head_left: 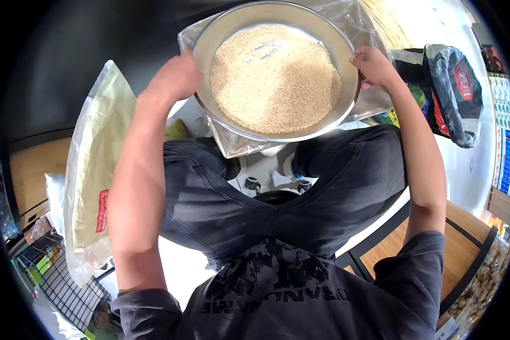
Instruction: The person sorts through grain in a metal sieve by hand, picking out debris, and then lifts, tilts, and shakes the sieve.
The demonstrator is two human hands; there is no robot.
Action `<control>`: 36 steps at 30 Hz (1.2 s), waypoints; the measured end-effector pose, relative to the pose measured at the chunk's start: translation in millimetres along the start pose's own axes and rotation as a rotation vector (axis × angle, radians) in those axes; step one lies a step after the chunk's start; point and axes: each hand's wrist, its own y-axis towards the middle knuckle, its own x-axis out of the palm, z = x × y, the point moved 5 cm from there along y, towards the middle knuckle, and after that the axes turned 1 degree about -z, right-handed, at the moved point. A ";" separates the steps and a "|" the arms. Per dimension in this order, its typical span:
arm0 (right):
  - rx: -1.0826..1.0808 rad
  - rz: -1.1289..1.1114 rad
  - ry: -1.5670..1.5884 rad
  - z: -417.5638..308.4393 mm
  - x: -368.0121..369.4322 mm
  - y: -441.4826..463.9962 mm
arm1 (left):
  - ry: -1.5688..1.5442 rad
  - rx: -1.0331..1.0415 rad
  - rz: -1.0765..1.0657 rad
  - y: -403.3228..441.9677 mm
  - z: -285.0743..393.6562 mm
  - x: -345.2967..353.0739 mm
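A wide round metal pan (348,54) holds a layer of small pale-tan grains (272,85). Thinner cover near its far side lets a silvery patch of the bottom show; I cannot tell whether that bottom is mesh or solid. My left hand (178,75) is closed on the pan's left rim, fingers partly hidden. On the opposite rim, my right hand (374,67) grips with thumb and fingers. Beneath the pan spreads a clear plastic bag (229,141), its edges sticking out around it. The pan is above my knees, in front of me.
A pale yellow plastic bag (93,170) with a red label stands left of my forearm. To the right lies a black and red plastic package (456,93). A wire basket (65,286) is at lower left, wooden shelving (462,249) at lower right.
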 end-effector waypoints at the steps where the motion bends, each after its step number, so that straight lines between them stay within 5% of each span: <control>1: 0.003 -0.001 0.000 5.3 2.5 1.5 | -0.012 -0.042 -0.015 3.2 -1.6 0.3; 3: -0.426 0.386 -0.452 -14.2 -2.5 -6.8 | 0.005 -0.029 -0.009 8.1 -3.8 1.9; 4: -0.425 0.382 -0.454 -16.9 -0.9 -7.8 | 0.020 -0.017 -0.004 10.2 -3.8 3.4; 6: -0.860 0.587 -0.535 -48.5 7.6 -24.5 | 0.086 -0.066 -0.040 6.3 3.5 1.2; 9: -0.776 0.237 -0.471 -70.0 45.5 -3.9 | 0.212 -0.128 -0.103 -4.7 23.1 -8.5; 12: -0.803 0.145 -0.484 -75.6 78.4 24.3 | 0.286 -0.132 -0.139 -7.5 27.5 -10.0; 36: -0.647 0.039 -0.373 -82.5 107.9 63.7 | 0.246 -0.037 -0.093 -31.9 28.1 -25.7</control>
